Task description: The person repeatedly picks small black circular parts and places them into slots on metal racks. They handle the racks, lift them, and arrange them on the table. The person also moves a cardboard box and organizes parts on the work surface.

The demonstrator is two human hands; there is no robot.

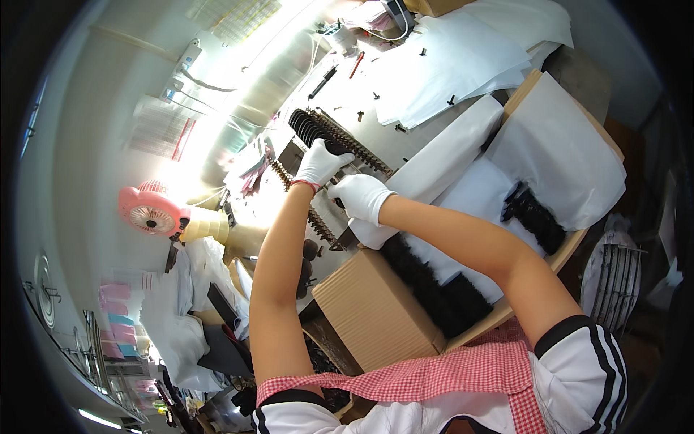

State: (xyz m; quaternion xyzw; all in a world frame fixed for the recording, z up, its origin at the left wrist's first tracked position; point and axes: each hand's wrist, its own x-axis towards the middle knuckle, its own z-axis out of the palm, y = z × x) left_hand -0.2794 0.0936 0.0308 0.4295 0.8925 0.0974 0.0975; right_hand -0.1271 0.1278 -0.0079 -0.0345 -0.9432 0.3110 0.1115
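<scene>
Fingers of the left hand [323,160], white-gloved, are spread over the near end of a row of black discs [307,127]; contact appears likely, but a closed grip cannot be confirmed. Fingers of the right hand [359,197], also gloved, are bunched close beside the left — whether they pinch anything cannot be told, as the glove covers the spot.

The discs stand side by side at the far end of a rack with coiled rails [323,226]. Status, as judged: work is partway. The far stretch of the rack is occupied; the near stretch shows no discs. Whether the rack is being loaded or unloaded cannot be determined.

Just beside it, an open carton [379,312] holds black bundles [435,291] on white sheets — that portion appears done, though no count is possible. Farther out, loose dark screws [400,127] lie scattered on the table.
</scene>
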